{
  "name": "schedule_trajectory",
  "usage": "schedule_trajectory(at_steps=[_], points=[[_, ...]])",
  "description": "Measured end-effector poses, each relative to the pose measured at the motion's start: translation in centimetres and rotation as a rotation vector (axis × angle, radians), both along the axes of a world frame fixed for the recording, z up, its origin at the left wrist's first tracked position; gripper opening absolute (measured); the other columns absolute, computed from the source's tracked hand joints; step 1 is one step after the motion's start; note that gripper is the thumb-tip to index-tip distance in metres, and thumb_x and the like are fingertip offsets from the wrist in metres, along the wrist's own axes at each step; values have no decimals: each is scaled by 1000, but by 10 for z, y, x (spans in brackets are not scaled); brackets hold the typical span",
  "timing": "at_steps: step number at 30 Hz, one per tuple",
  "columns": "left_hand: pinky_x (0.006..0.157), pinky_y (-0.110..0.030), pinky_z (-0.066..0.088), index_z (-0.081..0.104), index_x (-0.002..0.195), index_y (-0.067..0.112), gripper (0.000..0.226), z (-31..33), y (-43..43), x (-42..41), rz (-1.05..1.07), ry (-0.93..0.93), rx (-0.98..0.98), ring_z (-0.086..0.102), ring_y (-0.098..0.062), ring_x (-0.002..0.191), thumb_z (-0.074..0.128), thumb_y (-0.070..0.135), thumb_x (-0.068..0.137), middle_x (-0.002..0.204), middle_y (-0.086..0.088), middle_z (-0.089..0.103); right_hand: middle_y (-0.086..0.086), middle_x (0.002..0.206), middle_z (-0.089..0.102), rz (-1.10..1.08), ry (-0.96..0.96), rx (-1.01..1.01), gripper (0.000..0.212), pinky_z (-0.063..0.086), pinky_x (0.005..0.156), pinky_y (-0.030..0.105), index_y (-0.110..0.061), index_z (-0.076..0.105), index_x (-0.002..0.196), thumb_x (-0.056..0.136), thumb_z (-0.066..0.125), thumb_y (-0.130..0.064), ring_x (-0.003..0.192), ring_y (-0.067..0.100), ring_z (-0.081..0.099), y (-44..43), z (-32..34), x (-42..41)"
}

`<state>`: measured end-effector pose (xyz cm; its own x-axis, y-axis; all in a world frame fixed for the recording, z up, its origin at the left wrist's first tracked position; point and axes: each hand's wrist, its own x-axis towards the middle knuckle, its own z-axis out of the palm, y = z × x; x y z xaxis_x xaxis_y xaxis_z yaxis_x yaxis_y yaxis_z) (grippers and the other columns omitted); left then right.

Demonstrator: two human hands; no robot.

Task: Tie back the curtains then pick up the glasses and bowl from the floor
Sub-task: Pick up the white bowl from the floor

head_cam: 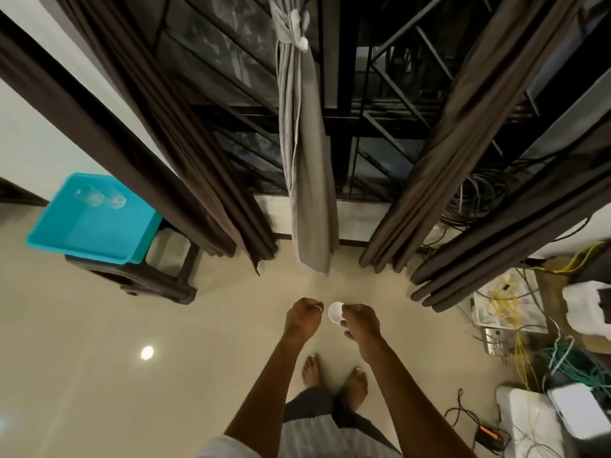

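Pinching bowl (336, 312), right hand (361, 322); left hand (302, 318) just beside bowl.

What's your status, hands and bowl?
Right hand pinches white bowl, off the floor. Left hand curled, contents unclear. Two glasses in teal tray. Grey curtain tied; cables lie right of feet.

Right hand (361, 322) pinches bowl (335, 312); left hand (302, 318) curled, perhaps empty; glasses (101, 197) in teal tub (77, 251).
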<state>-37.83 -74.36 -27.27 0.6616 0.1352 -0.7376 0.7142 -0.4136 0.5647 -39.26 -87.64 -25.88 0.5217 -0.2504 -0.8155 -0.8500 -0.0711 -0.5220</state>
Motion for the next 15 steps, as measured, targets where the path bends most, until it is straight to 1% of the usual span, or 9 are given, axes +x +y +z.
schedule_trajectory(at_steps=[1,2,3,5,6,9,12,15], points=[[99,-47,52,73,105,15,28,-3,-2,0,-62,-5,29,67,-33,110,51,20,89,119,-11,70,5,84,69,22,18,-16,18,61,84,43,-11,68,95,98,54,-23,95,30,72,-2,-8,-2],[100,-44,51,72,109,12,29,-8,-5,1,-126,-5,62,66,-33,112,49,16,92,121,-11,69,7,92,72,47,38,-40,23,61,85,42,-10,68,106,97,54,-26,94,28,72,-4,-19,-4],[101,-39,50,71,113,11,29,-12,-7,3,-195,-2,93,65,-31,113,49,16,95,123,-9,68,7,98,73,82,54,-60,28,61,87,44,-10,68,112,97,53,-29,94,26,72,-8,-31,-5],[101,-30,47,69,118,12,29,-28,-10,11,-297,-15,149,62,-25,116,48,20,99,127,-5,66,5,102,73,168,68,-92,31,59,90,47,-12,68,113,96,52,-31,96,23,71,-15,-65,-3],[99,-28,47,68,119,12,29,-37,-11,16,-313,-11,155,62,-24,116,48,21,100,127,-4,66,4,101,73,201,69,-109,29,59,90,47,-13,68,111,97,50,-32,96,23,71,-18,-79,0],[98,-32,49,66,119,13,28,-79,-17,36,-324,26,135,62,-27,115,51,23,98,123,-6,69,4,98,73,235,60,-147,25,58,90,45,-16,67,105,98,48,-30,96,24,70,-22,-108,20],[95,-26,46,66,120,18,27,-127,-21,53,-342,43,128,61,-24,118,55,27,97,125,-2,69,6,105,73,267,57,-157,28,57,90,42,-15,66,114,99,49,-30,100,27,68,-27,-152,39],[95,-27,45,66,121,20,28,-188,-23,64,-371,61,134,60,-24,119,55,28,97,126,-1,68,6,113,73,302,64,-172,32,54,89,35,-14,65,122,101,48,-30,106,25,66,-35,-210,54]])
